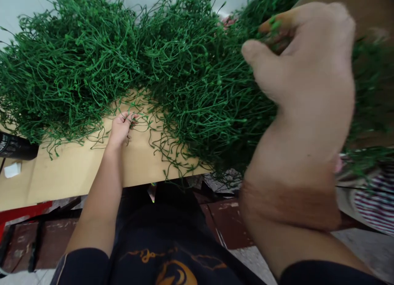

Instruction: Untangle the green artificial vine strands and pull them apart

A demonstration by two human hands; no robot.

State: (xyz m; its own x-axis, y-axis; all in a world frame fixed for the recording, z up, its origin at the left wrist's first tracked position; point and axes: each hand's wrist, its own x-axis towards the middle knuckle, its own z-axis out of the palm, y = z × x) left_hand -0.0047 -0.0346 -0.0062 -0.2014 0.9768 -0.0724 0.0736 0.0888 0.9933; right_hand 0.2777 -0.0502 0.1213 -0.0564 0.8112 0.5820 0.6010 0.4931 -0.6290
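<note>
- I have the left hand (pixel 121 127) low over the tan, flat cardboard-like sheet (pixel 138 166), thumb and fingertips pinched together on a few thin wiry green stems (pixel 140 116).
- Those stems lie in the gap between two piles; their curls point several ways, so I read no single long axis.
- The large tangled green heap on the left (pixel 70 71) lies ahead and to the left of that hand; the dense green heap on the right (pixel 215 100) spreads to its right, many strands running roughly crosswise.
- My right hand (pixel 310 59) is raised over the right heap's far end and is nearer to it; a small green bit shows by its forefinger, but I cannot tell whether the fingers grip anything.
- Containers: a black cylinder with pale lettering (pixel 18 146) lies at the left edge; its inside is hidden from me.
</note>
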